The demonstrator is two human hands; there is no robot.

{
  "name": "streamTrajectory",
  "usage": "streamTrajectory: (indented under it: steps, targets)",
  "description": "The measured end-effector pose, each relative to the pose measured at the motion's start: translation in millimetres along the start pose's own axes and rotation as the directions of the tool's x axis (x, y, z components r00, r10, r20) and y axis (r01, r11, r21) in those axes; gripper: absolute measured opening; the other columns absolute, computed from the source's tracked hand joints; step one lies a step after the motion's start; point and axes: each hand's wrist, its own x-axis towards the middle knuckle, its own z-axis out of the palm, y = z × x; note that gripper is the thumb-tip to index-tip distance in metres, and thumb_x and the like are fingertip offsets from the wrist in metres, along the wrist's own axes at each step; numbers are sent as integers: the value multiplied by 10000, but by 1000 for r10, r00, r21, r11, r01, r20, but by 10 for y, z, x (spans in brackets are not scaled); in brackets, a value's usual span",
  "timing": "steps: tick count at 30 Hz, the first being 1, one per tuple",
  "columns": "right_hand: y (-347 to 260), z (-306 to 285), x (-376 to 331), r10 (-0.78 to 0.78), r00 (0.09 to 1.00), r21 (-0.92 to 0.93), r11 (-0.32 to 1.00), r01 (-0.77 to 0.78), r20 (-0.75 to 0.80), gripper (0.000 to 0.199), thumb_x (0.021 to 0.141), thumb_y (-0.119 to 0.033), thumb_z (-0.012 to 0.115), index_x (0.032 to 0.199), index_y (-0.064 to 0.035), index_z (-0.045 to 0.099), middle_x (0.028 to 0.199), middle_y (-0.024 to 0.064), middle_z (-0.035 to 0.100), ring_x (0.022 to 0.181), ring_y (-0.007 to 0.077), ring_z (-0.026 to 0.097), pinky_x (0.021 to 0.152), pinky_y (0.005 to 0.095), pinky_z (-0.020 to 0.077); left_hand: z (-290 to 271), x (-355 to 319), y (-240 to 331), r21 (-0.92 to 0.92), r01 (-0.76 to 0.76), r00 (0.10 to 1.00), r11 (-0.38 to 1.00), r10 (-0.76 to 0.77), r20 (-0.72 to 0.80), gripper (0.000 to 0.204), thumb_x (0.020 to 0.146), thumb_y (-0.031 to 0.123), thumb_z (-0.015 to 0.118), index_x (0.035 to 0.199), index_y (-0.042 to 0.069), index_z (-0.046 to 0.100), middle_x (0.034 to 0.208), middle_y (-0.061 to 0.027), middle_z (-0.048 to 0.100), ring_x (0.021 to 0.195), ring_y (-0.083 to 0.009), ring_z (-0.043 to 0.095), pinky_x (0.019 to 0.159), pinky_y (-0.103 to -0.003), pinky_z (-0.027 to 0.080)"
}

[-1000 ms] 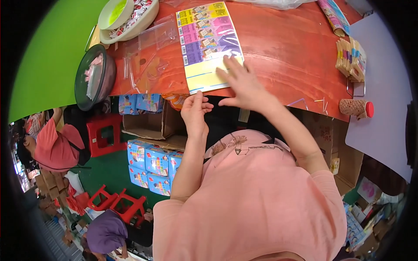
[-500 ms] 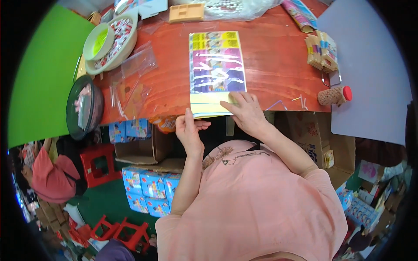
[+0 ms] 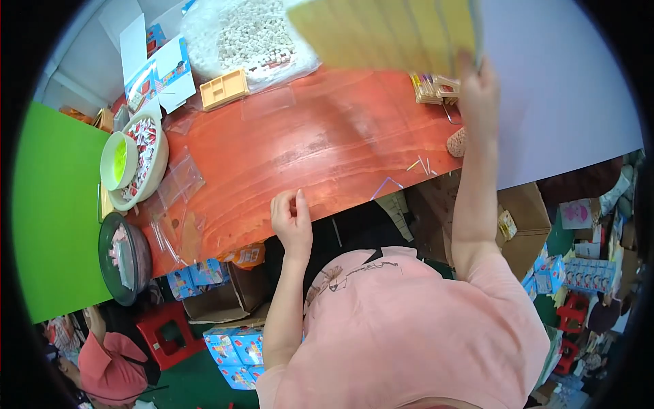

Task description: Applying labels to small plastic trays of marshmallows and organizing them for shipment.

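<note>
High at the far right, my right hand (image 3: 479, 92) is closed on the edge of a flat pack of printed sheets (image 3: 392, 34). The pack is tilted up off the table. Its yellow striped side shows, slightly smeared by motion, and part of it runs out of the picture at the top. Over the table's near edge, my left hand (image 3: 293, 221) is loosely curled, with nothing seen in it. A few thin sticks (image 3: 424, 165) and a bent purple straw (image 3: 386, 187) lie near that edge, to the right of the left hand.
On the red table (image 3: 306, 150) stand a cream basin (image 3: 161, 157) of small packets and a dark bowl (image 3: 141, 266). A beige divided tray (image 3: 225, 88) lies beside a plastic bag of white pieces (image 3: 255, 41). Right are wooden pieces (image 3: 426, 88), a jar (image 3: 456, 143) and a pale panel (image 3: 558, 102).
My right hand has lifted the sheet pack off the table and carried it up and to the right. My left hand has let go of it. The whole view has turned and shifted.
</note>
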Motion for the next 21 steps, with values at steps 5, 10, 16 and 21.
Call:
streamTrajectory:
  steps: [5,10,16,21]
  targets:
    - [-103,223,1222,-464,850,-116,886,450,-249,346,1005,-281,511,1179,6,592,953,222,672,984,354,661,773,439,497,238,196,-130,218,-134,991,967,127,48,106,900,96,667,850,21,610,869,-112,620,783,-273,587,698,-365,494]
    - [425,1128,1817,-611,780,-358,765,536,-139,273,1024,-202,452,1162,-29,611,948,258,661,872,421,652,704,507,488,253,170,-142,333,-305,950,892,311,36,150,812,125,747,836,56,616,885,-92,629,803,-297,597,669,-402,510]
    - [2013,1923,1728,-534,814,-566,606,559,231,284,981,-284,496,1188,-135,621,896,166,687,839,341,673,751,442,501,299,221,-79,396,-313,948,863,312,70,218,775,181,783,822,52,615,912,-92,617,819,-283,593,655,-381,510]
    - [2344,2173,1323,-143,806,-504,714,486,575,350,969,-380,507,1244,-185,602,1169,157,669,1117,366,620,866,534,481,226,205,-123,393,-299,953,869,289,87,269,763,245,789,812,49,611,920,-97,609,826,-279,590,651,-376,508]
